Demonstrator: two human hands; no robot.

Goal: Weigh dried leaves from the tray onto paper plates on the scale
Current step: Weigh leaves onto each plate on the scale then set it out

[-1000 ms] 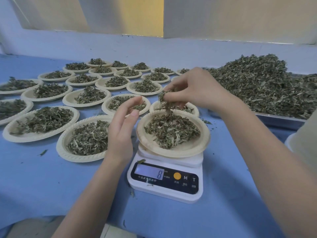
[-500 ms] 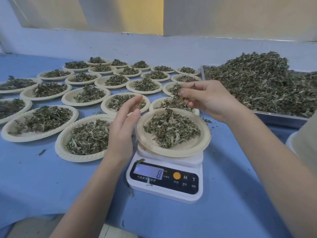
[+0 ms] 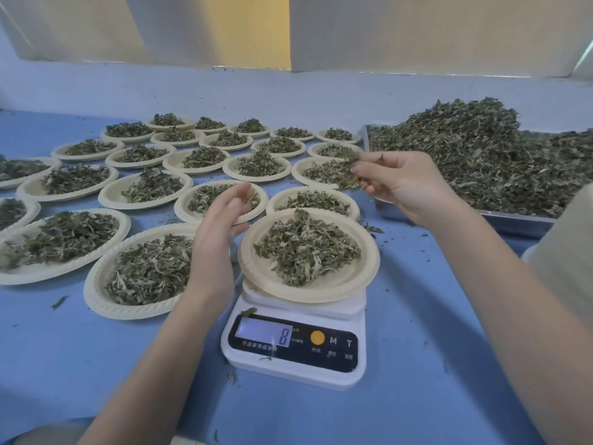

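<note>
Pale paper plate (image 3: 340,285) sits on the white scale (image 3: 296,364) near centre of the table (image 3: 80,364), heaped with dried leaves (image 3: 305,248); display shows a single 8. Right hand (image 3: 406,183) hangs between that plate and the metal tray (image 3: 513,216) at right, fingers curled round a small pinch of leaves (image 3: 345,178), above the filled plates (image 3: 144,191) behind the scale. Left hand (image 3: 218,232) hovers just left of the plate rim, fingers relaxed and apart, holding nothing, maybe brushing the rim, can't tell. My read: portion is being trimmed to target. To do it well: keep both hands off plate and scale while reading, let the display settle, adjust by a few leaves at a time, drop them at plate centre so nothing spills over the rim. One loose leaf lies on the scale body by the display; flick it off, it may skew the reading. Surplus pinch should go to the tray pile (image 3: 481,162), not the done plates. Many filled plates run left and far across the blue table.
</note>
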